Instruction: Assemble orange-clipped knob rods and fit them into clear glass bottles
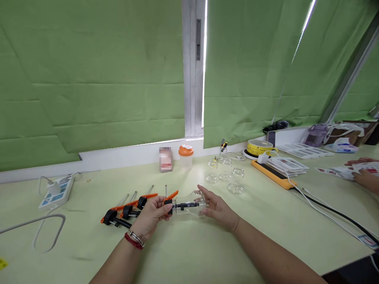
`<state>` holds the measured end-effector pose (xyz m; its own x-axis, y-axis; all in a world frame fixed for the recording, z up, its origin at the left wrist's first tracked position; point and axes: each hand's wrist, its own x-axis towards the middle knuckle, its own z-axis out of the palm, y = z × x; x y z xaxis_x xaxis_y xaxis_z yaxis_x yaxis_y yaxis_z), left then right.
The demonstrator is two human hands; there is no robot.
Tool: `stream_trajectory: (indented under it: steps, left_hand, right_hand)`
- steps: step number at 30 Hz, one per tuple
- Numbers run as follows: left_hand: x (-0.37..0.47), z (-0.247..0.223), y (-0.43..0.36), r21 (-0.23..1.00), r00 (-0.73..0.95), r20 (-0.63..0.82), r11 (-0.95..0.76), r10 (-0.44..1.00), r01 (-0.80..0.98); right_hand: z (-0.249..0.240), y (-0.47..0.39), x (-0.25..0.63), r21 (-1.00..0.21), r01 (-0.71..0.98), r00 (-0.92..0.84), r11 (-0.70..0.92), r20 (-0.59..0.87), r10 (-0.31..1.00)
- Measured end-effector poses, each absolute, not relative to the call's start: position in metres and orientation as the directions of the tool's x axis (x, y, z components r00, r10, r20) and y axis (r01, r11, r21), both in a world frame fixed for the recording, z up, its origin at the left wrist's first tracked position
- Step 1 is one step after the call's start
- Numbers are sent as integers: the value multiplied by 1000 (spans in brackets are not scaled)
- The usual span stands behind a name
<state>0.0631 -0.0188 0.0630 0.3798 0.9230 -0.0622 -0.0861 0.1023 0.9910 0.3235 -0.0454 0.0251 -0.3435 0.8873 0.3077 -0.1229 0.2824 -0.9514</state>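
Observation:
A clear bottle [194, 196] lies on its side in the air just above the table, held between my two hands. Its neck meets a pump head with a black collar and an orange lever [173, 195], and a black tube shows inside the bottle. My left hand [150, 216] is closed on the pump head's collar. My right hand [218, 211] grips the bottle's base, thumb below and fingers over it. Left of the bottle lie three similar pump heads [128, 212] with orange levers and thin metal spouts. Beyond my right hand stand several clear bottles [236, 184].
Behind are a blurred box [166, 159] and an orange-lidded shaker cup [186, 158]. A white power strip [57, 193] sits left. On the right are an orange power strip [275, 175] with cables, stacked cards [288, 165], a yellow tin [260, 148] and another person's hands [367, 177].

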Motion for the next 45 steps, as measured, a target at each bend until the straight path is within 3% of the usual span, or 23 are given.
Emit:
stream_trajectory:
  steps: [12,23,38,45]
  left_hand:
    - [62,59,-16,998,380,-2,24,925,-53]
    - [59,57,-12,1000,350,-9,18,937,-23]
    - [60,55,-13,1000,373,-1,12,928,-28]
    - [58,55,-11,999,368,-19,35,930,-35]
  right_hand:
    - [21,-43,318,-981,-152,-287,117,157,945]
    - [14,-40,323,-962,-268,-458,43,166,873]
    - [12,-37,321,-985,-173,-436,19,94,895]
    - [9,-37,318,-981,-157,-365,117,168,916]
